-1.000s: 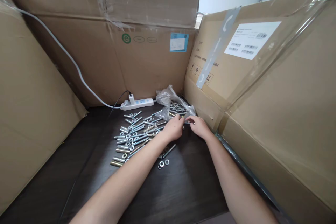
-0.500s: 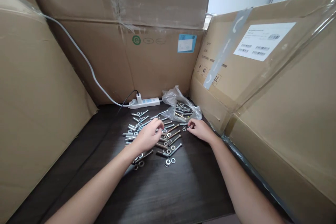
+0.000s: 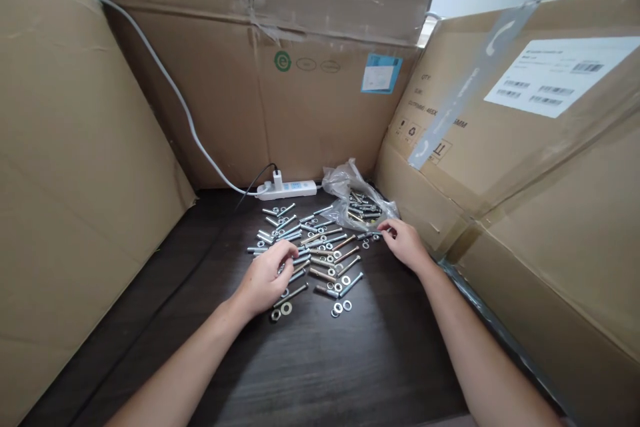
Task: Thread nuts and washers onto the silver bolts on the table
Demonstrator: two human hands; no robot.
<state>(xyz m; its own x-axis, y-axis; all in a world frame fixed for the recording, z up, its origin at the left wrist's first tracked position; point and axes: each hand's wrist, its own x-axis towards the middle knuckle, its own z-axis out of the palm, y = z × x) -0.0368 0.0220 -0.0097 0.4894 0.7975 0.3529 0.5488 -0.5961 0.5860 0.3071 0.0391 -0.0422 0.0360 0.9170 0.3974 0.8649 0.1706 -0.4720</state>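
Observation:
On the dark table, my left hand (image 3: 270, 275) hovers over the left part of the spread of bolts. Its fingers are curled in toward the thumb, and whatever they hold, if anything, is hidden. My right hand (image 3: 404, 244) is at the right edge of the spread, thumb and forefinger pinched at the end of a small silver bolt (image 3: 369, 235). Long bolts (image 3: 351, 283), metal sleeves (image 3: 323, 274) and flat washers (image 3: 347, 305) lie in slanted rows between the hands. Just beyond my right hand is a clear plastic bag (image 3: 343, 181) with more bolts (image 3: 364, 203) inside.
A white power strip (image 3: 295, 189) with a plug and cables lies at the back. Large cardboard boxes enclose the table at the left (image 3: 90, 167), back (image 3: 320, 120) and right (image 3: 540, 167). A thin black cable (image 3: 185, 280) runs along the left side.
My left hand has drawn back toward me and left, uncovering more bolts in the middle. The right hand stays beside the small bolt near the bag. The view has shifted slightly.

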